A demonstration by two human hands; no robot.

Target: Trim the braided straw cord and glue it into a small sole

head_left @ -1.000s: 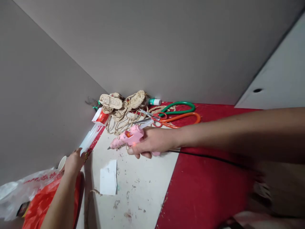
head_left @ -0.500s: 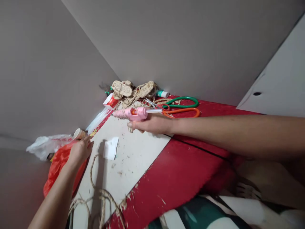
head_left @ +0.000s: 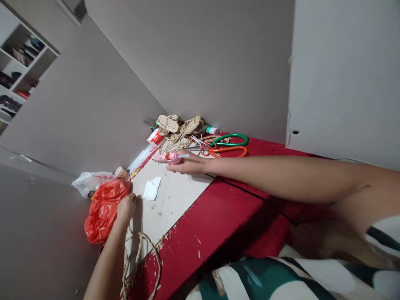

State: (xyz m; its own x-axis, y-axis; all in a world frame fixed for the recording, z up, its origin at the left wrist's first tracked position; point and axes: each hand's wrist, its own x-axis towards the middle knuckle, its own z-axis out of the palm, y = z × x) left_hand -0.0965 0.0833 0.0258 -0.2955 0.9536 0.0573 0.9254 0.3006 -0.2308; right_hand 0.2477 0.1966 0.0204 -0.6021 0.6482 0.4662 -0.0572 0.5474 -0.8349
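My right hand point(head_left: 192, 164) is wrapped around a pink hot glue gun point(head_left: 168, 158) above the pale board point(head_left: 175, 187). A clear glue stick juts from the gun's back, and its nozzle points left. My left hand point(head_left: 126, 208) is closed at the board's left edge, beside a red plastic bag point(head_left: 104, 206). A braided straw rope point(head_left: 158, 260) runs up to this hand, which appears to pinch its end; the fingertips are small in view. A folded white paper point(head_left: 152, 188) lies between the hands.
At the back corner are woven straw soles point(head_left: 168, 124), large scissors with green and orange handles point(head_left: 237, 139), small red-handled scissors point(head_left: 208, 146) and a white-and-teal tube point(head_left: 212, 130). Glue sticks point(head_left: 140, 158), a paper cup point(head_left: 121, 173) and a white bag point(head_left: 90, 183) line the left wall.
My left hand has moved from beside the cup toward me, now closed by the rope. My right hand still holds the glue gun, slightly lower in view. The camera has turned left.
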